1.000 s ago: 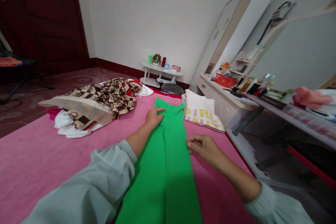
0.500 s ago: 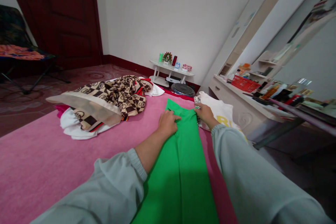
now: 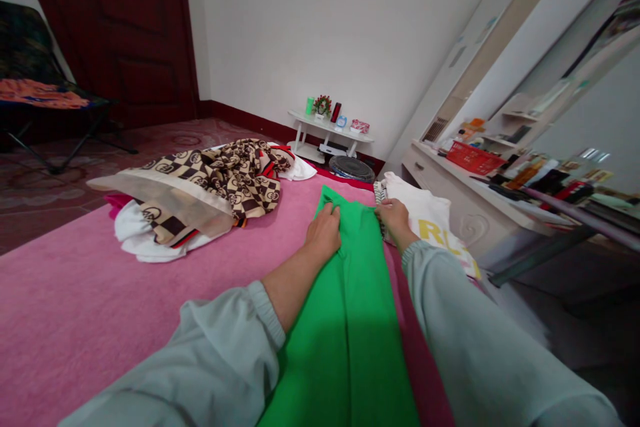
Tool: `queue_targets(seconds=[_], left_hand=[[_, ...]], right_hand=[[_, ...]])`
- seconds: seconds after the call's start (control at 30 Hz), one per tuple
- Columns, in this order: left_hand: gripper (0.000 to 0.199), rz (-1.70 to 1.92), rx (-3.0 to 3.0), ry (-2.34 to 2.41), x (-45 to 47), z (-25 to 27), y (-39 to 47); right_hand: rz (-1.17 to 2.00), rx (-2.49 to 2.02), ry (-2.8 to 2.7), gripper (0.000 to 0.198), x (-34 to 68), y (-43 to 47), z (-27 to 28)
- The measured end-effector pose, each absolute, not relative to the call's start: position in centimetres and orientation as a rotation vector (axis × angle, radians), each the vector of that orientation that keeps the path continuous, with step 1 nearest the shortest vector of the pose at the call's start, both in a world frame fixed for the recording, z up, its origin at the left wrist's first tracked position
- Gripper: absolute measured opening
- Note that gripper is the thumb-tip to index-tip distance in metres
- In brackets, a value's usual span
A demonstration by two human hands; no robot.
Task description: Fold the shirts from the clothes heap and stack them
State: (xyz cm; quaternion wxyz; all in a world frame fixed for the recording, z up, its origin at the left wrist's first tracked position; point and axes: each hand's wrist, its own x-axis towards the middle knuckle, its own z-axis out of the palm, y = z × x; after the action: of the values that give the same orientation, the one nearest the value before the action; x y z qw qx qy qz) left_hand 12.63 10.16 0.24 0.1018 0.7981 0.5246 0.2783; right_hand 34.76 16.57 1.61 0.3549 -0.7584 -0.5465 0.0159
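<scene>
A long green garment [image 3: 350, 320] lies lengthwise before me on the pink bedspread [image 3: 240, 293], a crease running down its middle. Its exact kind is not clear. My left hand [image 3: 325, 230] is closed on the far left part of it, fingers curled into the cloth. At the far right corner, my right hand [image 3: 395, 219] pinches the edge between thumb and fingers. Just beyond that hand is a folded white garment [image 3: 420, 199] with yellow letters.
A heap with a brown-and-cream checked garment [image 3: 250, 177] and white cloth lies to the left. On the right stands a dresser [image 3: 435, 177] carrying a red basket [image 3: 475, 159] and bottles. Beyond the bed's far edge is a low white shelf [image 3: 320, 123].
My left hand's fingers, partly extended on the cloth before, have curled in and gripped it, bunching the far left edge slightly. My right hand keeps its pinch. The view has shifted a little.
</scene>
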Motion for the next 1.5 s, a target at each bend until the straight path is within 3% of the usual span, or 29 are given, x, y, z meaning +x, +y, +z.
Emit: queue_targets(seconds=[0.17, 0.37, 0.57, 0.8, 1.0, 1.17, 1.37, 1.5], left_hand=[[0.046, 0.806, 2.325, 1.562, 12.7, 0.1, 10.2], [0.043, 0.815, 2.289, 1.595, 12.7, 0.2, 10.2], [0.051, 0.895, 2.218, 1.575, 12.3, 0.0, 10.5], [0.058, 1.071, 2.099, 1.487, 11.8, -1.1, 11.8], [0.066, 1.074, 2.135, 1.389, 10.6, -1.1, 9.7], [0.065, 0.987, 2.308, 1.206, 7.9, -1.7, 5.1], [0.051, 0.799, 2.517, 0.987, 3.8, -1.5, -1.0], [0.051, 0.736, 2.589, 0.74, 2.2, -0.1, -4.6]], right_hand=[[-0.095, -1.883, -1.505, 0.046, 33.8, 14.8, 1.7], [-0.187, -1.874, -2.277, 0.048, 32.2, 12.2, 1.1], [-0.249, -1.992, -2.272, 0.053, 29.8, 10.2, 1.9], [0.085, -1.822, -2.35, 0.063, 29.0, 2.1, -0.2], [0.338, -1.723, -2.372, 0.066, 29.5, -5.9, 1.7], [0.479, -1.627, -2.285, 0.059, 29.0, -14.3, 3.1], [0.536, -1.516, -2.072, 0.026, 27.5, -21.6, 4.7], [0.648, -1.495, -2.009, 0.015, 25.2, -24.3, 6.4]])
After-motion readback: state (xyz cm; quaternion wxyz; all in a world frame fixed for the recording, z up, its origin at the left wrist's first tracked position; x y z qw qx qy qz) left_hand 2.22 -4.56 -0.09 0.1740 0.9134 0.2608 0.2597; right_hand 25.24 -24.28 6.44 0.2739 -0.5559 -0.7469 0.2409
